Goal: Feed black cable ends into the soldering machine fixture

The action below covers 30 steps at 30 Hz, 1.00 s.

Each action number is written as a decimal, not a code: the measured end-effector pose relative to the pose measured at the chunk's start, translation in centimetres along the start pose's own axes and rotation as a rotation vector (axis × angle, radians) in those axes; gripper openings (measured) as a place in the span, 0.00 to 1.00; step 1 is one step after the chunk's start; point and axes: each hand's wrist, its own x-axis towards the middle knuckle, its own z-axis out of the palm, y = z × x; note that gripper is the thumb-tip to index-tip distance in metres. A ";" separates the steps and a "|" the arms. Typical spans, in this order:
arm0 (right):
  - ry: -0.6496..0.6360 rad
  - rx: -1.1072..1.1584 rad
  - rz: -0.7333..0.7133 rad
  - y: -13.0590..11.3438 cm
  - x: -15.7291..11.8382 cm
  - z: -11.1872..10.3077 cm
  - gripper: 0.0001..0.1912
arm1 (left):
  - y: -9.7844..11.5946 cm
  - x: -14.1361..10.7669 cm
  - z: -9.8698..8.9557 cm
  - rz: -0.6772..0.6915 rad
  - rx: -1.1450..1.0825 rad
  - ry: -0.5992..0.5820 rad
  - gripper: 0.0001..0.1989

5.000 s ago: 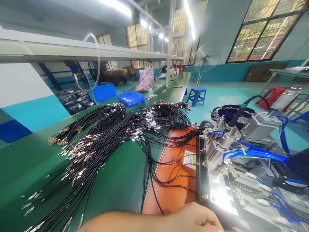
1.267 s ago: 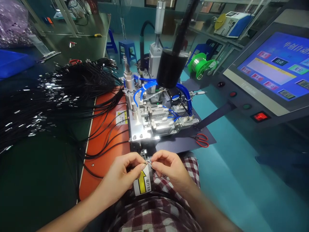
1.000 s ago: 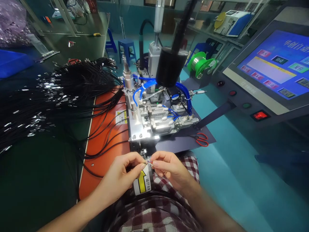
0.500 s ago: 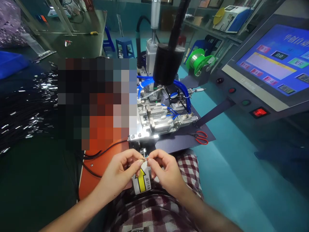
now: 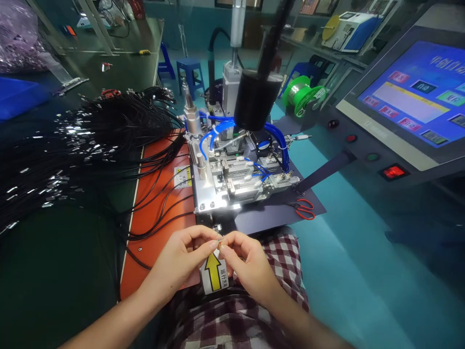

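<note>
My left hand (image 5: 187,254) and my right hand (image 5: 250,259) meet fingertip to fingertip in front of the machine's near edge. Both are closed in a pinch on thin wire ends (image 5: 220,240), which are tiny and mostly covered by the fingers. Just below the fingertips is a white label with a yellow arrow (image 5: 214,274). Beyond them stands the metal machine (image 5: 243,182) with blue air tubes. Several black cables (image 5: 160,218) run over the orange plate (image 5: 156,257) to the machine's left side.
A heap of black cables with shiny ends (image 5: 119,116) covers the bench on the left. Red-handled scissors (image 5: 304,209) lie at the machine's right. A black cylinder (image 5: 257,99) hangs over the machine. A control screen (image 5: 410,97) and a green wire spool (image 5: 303,97) are to the right.
The fingertips of my two hands have drawn slightly closer together around the wire ends. The view has shifted a little. The machine stands as before.
</note>
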 end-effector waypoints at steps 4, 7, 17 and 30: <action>-0.005 -0.012 0.004 -0.1 0.0 0.2 0.10 | 0.1 -0.1 0.2 -0.134 -0.132 0.037 0.12; 0.015 -0.025 -0.013 -0.3 -0.1 0.7 0.11 | 0.1 -0.3 0.5 -0.182 -0.170 0.062 0.13; 0.092 -0.171 -0.089 0.1 -0.1 1.9 0.08 | -0.8 0.0 0.5 -0.153 -0.174 0.130 0.13; 0.098 -0.128 -0.153 -0.8 0.3 0.0 0.07 | -0.1 0.0 0.5 -0.234 -0.154 0.070 0.13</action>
